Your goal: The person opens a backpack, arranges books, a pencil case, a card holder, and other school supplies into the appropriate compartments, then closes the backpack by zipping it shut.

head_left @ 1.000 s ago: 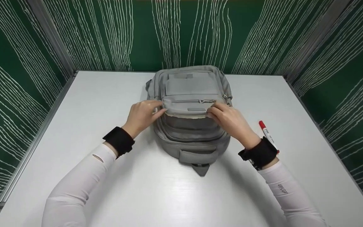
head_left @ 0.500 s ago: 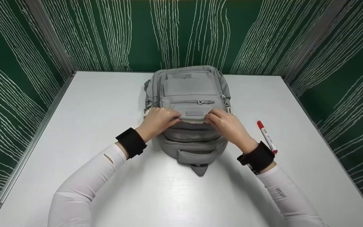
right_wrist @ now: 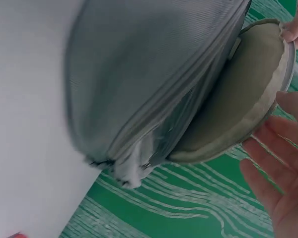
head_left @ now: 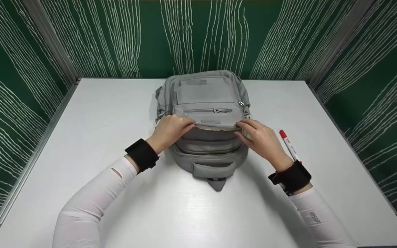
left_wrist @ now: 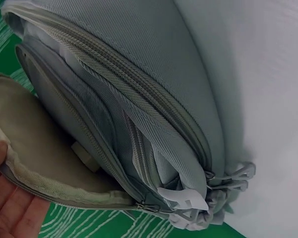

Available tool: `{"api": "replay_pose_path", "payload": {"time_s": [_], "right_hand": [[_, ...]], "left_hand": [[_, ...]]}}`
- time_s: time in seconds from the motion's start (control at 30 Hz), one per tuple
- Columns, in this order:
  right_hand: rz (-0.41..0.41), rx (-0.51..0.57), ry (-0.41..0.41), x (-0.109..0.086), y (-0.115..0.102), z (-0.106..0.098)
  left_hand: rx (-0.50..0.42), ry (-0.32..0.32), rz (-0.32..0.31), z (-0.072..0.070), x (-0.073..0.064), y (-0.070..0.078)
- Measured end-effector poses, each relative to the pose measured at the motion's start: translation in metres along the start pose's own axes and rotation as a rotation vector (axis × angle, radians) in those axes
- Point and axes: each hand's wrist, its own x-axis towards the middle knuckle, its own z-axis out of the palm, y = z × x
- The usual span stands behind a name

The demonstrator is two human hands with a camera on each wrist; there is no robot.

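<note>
A grey backpack (head_left: 205,93) lies on its back with its top handle (head_left: 214,169) toward me. Its front pocket is unzipped, and the pocket flap (left_wrist: 35,134) hangs out, showing a beige lining. My left hand (head_left: 171,130) pinches the flap's rim left of the middle, thumb on the lining side. Near the rim's right end is my right hand (head_left: 262,143), its fingertips at the outer face and thumb spread away from them. The right wrist view shows those fingers (right_wrist: 270,163) extended and loose. Behind the flap, further zipped layers (left_wrist: 134,79) of the bag show.
A marker (head_left: 289,146) with a red cap lies on the white table (head_left: 198,213) to the right, partly behind the right wristband (head_left: 291,177). Green panels (head_left: 157,38) with white wavy lines stand around the back and sides. A silver zip pull (head_left: 222,110) sits on the bag's front.
My left hand has moved inward from the flap's left corner along its rim. My right hand has slid outward to the right, its thumb parting from the fingers.
</note>
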Motion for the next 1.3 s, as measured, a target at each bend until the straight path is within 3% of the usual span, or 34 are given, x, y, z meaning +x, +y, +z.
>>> {"api": "replay_pose_path", "payload": {"time_s": [0.1,0.23,0.4,0.53,0.63,0.83,1.0,1.13,1.3], "right_hand": [[0.168,-0.034,-0.021,-0.017,0.013,-0.006],[0.404,-0.071,-0.117,-0.047,0.038,-0.016],[0.633,-0.043,-0.373,-0.083,0.072,-0.031],[0.745,0.016,-0.551,-0.102,0.092,-0.037],[0.754,0.037,-0.573,-0.109,0.099,-0.038],[0.716,0.038,-0.492,-0.114,0.101,-0.033],[0.679,0.053,-0.471,-0.111,0.093,-0.033],[0.599,0.066,-0.41,-0.099,0.075,-0.039],[0.504,0.06,-0.327,-0.07,0.044,-0.047]], "left_hand": [[-0.006,0.01,-0.002,-0.001,0.0,0.0],[-0.01,0.019,-0.001,-0.001,0.0,-0.001],[-0.014,0.023,-0.001,-0.001,0.0,-0.002],[-0.03,0.028,-0.011,-0.001,-0.001,-0.001],[-0.039,0.025,-0.021,-0.001,-0.001,-0.001],[-0.03,0.02,-0.04,-0.003,0.002,0.0],[-0.036,0.025,-0.046,-0.003,0.004,-0.001],[-0.066,0.035,-0.05,-0.005,0.006,-0.002],[-0.096,0.028,-0.078,-0.011,0.008,-0.001]]}}
